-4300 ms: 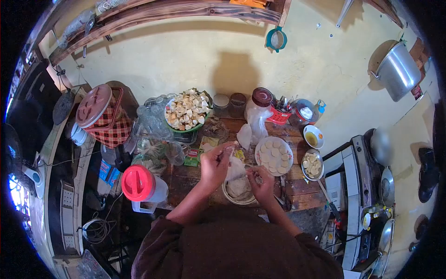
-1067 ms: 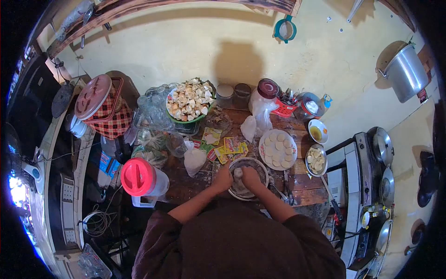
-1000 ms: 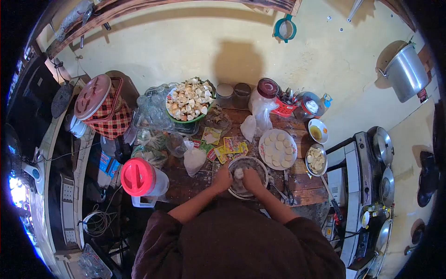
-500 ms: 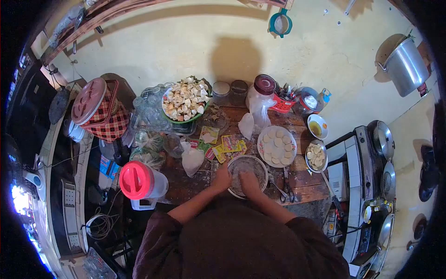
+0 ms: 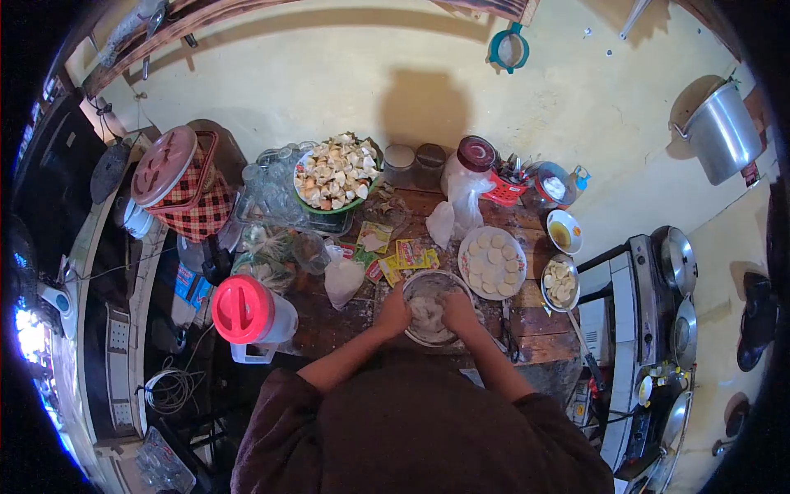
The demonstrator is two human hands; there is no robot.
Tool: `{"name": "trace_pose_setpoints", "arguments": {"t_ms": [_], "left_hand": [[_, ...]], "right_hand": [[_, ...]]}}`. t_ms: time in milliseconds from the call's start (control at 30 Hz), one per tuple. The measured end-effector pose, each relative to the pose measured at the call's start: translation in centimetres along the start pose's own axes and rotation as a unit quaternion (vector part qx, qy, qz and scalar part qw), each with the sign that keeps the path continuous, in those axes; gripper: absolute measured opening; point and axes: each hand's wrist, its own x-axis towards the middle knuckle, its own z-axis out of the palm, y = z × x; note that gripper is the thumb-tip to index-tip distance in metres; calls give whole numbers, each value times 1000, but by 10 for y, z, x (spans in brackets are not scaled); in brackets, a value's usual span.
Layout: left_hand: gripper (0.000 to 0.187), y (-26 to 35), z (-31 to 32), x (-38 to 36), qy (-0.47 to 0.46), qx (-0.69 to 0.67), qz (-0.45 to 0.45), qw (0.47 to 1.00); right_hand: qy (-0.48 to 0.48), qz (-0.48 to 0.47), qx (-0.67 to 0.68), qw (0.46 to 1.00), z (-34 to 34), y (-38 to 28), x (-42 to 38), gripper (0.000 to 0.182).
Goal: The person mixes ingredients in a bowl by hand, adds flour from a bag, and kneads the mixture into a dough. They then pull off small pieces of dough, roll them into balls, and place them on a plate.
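Note:
A metal bowl [image 5: 415, 285] stands on the table in front of me, with a pale, wet-looking dough or batter [image 5: 425, 308] inside. My left hand [image 5: 394, 314] is closed on the bowl's left rim. At the bowl's right side, my right hand [image 5: 459, 313] has its fingers curled in over the inner wall beside the pale mass; what they hold, if anything, is hidden. Behind the bowl lie yellow and green seasoning packets [image 5: 409, 254]. A plate with flat, round white pieces [image 5: 493, 262] sits to the right.
A knotted bag of white powder [image 5: 342, 281] and a red-lidded pitcher [image 5: 247, 309] stand left. Farther back is a heaped bowl of cut pieces [image 5: 335, 173]. Scissors [image 5: 508, 329], a long-handled pan of pale slices [image 5: 559, 284] and a small bowl of yellow liquid [image 5: 563, 232] are right.
My right hand has moved from the middle of the bowl to its right side, uncovering the pale mass. My left hand keeps its hold on the rim. The view has shifted slightly.

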Motion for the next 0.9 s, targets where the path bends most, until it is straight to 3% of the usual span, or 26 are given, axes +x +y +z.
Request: {"name": "trace_pose_setpoints", "arguments": {"t_ms": [33, 133, 200, 233, 300, 367, 433, 533, 733, 800, 900], "left_hand": [[56, 4, -2, 0, -21, 7, -40, 999], [53, -3, 5, 0, 23, -12, 4, 1000], [50, 1, 5, -1, 39, 8, -5, 999], [46, 2, 5, -4, 54, 27, -15, 998], [47, 2, 9, -6, 75, 17, -4, 997], [47, 2, 9, -6, 101, 10, 12, 995], [48, 6, 2, -8, 67, 29, 12, 997], [49, 0, 4, -3, 33, 22, -3, 999], [50, -6, 5, -1, 10, 19, 19, 1000], [49, -7, 7, 0, 21, 7, 23, 999], [48, -14, 13, 2, 57, 4, 51, 997]], "right_hand": [[1, 3, 1, 1000, 3, 2, -1, 24], [-70, 32, -27, 997, 28, 7, -6, 25], [-71, -33, -127, 989, 47, 5, -8, 23], [-73, -33, -126, 989, 55, 3, -8, 23], [-34, 68, -56, 996, 67, 2, -8, 23], [-40, 46, -50, 997, 69, 7, -6, 23], [-47, 20, -44, 998, 56, 1, -2, 23], [-134, 97, -27, 986, 11, -15, 2, 23], [-7, 70, -4, 998, 17, -18, 4, 26], [56, 34, 94, 993, 40, -13, 6, 34], [6, 85, 127, 988, 30, -32, -1, 46]]}}
